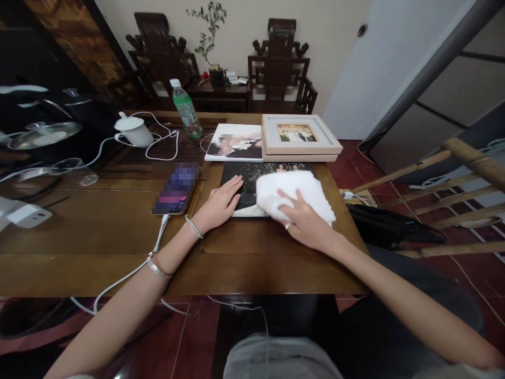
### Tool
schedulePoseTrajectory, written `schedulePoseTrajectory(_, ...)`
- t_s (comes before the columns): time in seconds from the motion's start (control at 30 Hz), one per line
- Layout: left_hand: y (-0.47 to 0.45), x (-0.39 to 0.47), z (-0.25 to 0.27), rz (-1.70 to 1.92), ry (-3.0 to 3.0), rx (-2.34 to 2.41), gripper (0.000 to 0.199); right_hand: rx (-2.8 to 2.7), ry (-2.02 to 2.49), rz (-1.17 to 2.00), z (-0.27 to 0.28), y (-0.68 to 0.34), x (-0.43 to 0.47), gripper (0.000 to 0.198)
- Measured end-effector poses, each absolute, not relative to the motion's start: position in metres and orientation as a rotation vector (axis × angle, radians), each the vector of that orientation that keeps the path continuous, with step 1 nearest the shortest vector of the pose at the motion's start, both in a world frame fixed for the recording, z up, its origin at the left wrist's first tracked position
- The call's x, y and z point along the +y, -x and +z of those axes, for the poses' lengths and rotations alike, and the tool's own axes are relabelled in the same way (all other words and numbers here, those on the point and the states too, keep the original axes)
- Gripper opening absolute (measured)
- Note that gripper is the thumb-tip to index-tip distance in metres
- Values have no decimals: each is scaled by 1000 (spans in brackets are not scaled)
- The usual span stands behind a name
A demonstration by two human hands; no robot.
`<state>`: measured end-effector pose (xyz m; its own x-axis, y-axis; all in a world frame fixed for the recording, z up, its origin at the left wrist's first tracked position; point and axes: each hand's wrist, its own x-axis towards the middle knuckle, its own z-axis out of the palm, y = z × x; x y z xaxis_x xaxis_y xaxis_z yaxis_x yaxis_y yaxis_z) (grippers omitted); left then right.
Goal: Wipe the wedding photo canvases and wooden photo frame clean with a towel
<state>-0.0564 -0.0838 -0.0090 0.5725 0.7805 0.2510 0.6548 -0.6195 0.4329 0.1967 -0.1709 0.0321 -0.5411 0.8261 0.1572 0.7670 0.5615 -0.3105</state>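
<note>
A dark photo panel (249,190) lies flat on the wooden table, its print partly covered by a white fluffy cloth (311,192). My right hand (302,217), with a ring on one finger, grips the near left part of the cloth and presses it on the panel. My left hand (221,202) rests on the panel's left edge, fingers stretched out and nothing in them. Directly behind the panel lies a white-edged photo print (236,143). Next to that, light wooden picture frames (272,150) are stacked, the top one holding a small photo.
A charging phone (175,190) lies left of my left hand, its white cable crossing the table (118,231). Farther back stand a green-labelled bottle (186,110) and a white lidded cup (136,131). A clear plastic cup (81,172) lies at left; a bamboo chair (469,173) stands right.
</note>
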Motion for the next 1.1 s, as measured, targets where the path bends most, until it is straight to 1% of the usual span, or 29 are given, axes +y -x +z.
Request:
schedulePoseTrajectory(0.13, 56, -84, -10, 616, -2505, 1191, 51, -2666, 1156, 469, 49, -198, -208, 40)
schedulePoseTrajectory(0.2, 56, -83, -10, 611, -2506, 1193, 51, -2666, 1194, 482, 55, -201, -203, 33)
schedulePoseTrajectory(0.3, 56, -83, -9, 604, -2515, 1192, 51, -2586, 1294, 424, 58, -205, -173, 20)
schedulePoseTrajectory(0.5, 57, -84, -8, 608, -2515, 1183, 54, -2415, 1326, 330, 58, -190, -98, 27)
schedulePoseTrajectory(0.67, 57, -83, -8, 599, -2513, 1183, 53, -2350, 1415, 253, 44, -161, -69, 26)
schedulePoseTrajectory(0.77, 57, -83, -8, 600, -2514, 1179, 53, -2385, 1449, 177, 35, -152, -82, 33)
schedulePoseTrajectory(0.93, 56, -84, -8, 586, -2507, 1190, 52, -2515, 1355, 330, 35, -158, -152, 42)
schedulePoseTrajectory(1.03, 56, -85, -8, 582, -2507, 1203, 52, -2586, 1240, 462, 46, -171, -188, 39)
schedulePoseTrajectory(1.1, 55, -85, -7, 581, -2508, 1208, 52, -2596, 1230, 524, 55, -183, -196, 35)
